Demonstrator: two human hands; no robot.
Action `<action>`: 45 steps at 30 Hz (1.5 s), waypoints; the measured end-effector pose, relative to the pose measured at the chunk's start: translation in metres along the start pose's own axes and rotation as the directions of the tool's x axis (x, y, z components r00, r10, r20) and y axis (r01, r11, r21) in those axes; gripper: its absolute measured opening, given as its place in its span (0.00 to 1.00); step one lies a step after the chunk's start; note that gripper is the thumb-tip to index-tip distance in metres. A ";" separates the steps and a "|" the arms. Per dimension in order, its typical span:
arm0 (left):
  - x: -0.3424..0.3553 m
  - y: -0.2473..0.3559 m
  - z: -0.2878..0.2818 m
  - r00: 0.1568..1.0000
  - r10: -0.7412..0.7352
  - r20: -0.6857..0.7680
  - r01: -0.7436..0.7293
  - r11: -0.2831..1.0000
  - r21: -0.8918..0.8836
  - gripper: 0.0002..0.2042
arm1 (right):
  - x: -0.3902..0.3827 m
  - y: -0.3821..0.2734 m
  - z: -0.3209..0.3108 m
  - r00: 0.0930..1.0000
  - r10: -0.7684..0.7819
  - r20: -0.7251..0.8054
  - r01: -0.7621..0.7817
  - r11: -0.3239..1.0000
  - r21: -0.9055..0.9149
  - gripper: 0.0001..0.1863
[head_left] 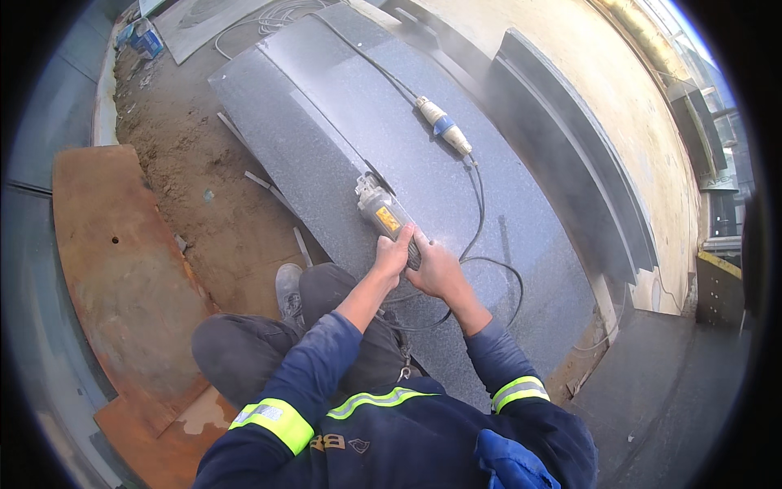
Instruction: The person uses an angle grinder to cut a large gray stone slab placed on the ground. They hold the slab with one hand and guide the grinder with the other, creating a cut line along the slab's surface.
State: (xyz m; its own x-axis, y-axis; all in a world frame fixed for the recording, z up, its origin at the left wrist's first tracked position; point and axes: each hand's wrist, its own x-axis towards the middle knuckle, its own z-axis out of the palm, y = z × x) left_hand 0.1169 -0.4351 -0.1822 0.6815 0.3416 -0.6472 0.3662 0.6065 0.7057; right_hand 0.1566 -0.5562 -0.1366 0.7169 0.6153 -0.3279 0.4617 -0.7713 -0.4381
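Observation:
Both my hands are closed around the body of a grey angle grinder (383, 213) with a yellow label. My left hand (393, 256) grips its near left side, and my right hand (437, 269) wraps the rear end. The grinder's thin dark disc (379, 180) stands on edge at a long straight line (314, 107) across a large grey speckled slab (529, 244). Whether the disc is sunk into the slab, I cannot tell. A power cord (481, 213) loops from the grinder to a white-and-blue plug connector (444, 125) lying on the slab.
Long dark slabs (574, 155) stand on edge at the right, with haze around them. A rusty metal plate (114, 269) lies at the left beside sandy ground (216, 216). Thin bars (269, 189) protrude under the slab's left edge. Coiled cable (281, 15) lies at the far end.

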 end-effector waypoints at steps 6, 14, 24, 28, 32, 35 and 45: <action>0.020 -0.006 -0.008 1.000 -0.009 0.030 0.006 0.996 0.086 0.26 | 0.004 -0.004 -0.004 1.000 0.024 0.006 -0.024 1.000 -0.017 0.53; 0.035 0.011 -0.007 0.998 -0.046 0.042 0.043 0.997 0.062 0.31 | 0.025 0.004 0.001 0.998 -0.044 -0.050 0.046 0.998 0.041 0.52; 0.007 -0.008 -0.002 0.998 -0.037 0.040 0.033 0.994 0.107 0.35 | -0.012 0.002 -0.010 1.000 0.028 -0.001 -0.028 0.999 0.039 0.50; 0.031 -0.001 -0.011 1.000 -0.018 0.016 0.016 0.992 0.126 0.37 | 0.011 -0.002 -0.003 0.999 -0.002 -0.033 0.004 0.998 0.060 0.50; 0.041 0.008 -0.014 0.999 -0.036 0.025 0.032 0.987 0.155 0.39 | 0.026 0.004 0.006 0.998 -0.021 -0.062 0.026 0.996 0.083 0.50; 0.030 0.006 -0.011 0.999 -0.043 0.031 0.038 0.989 0.144 0.37 | 0.012 -0.002 -0.005 1.000 0.001 -0.015 0.000 0.997 0.079 0.51; 0.013 -0.011 -0.002 0.999 -0.038 0.013 0.036 0.991 0.127 0.34 | -0.009 0.005 -0.009 0.999 0.031 0.018 -0.032 0.996 0.082 0.51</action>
State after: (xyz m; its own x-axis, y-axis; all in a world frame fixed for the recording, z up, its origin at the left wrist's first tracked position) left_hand 0.1202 -0.4359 -0.1985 0.6753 0.3089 -0.6697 0.4680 0.5222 0.7129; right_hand 0.1572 -0.5668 -0.1283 0.7214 0.5941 -0.3559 0.3939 -0.7747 -0.4947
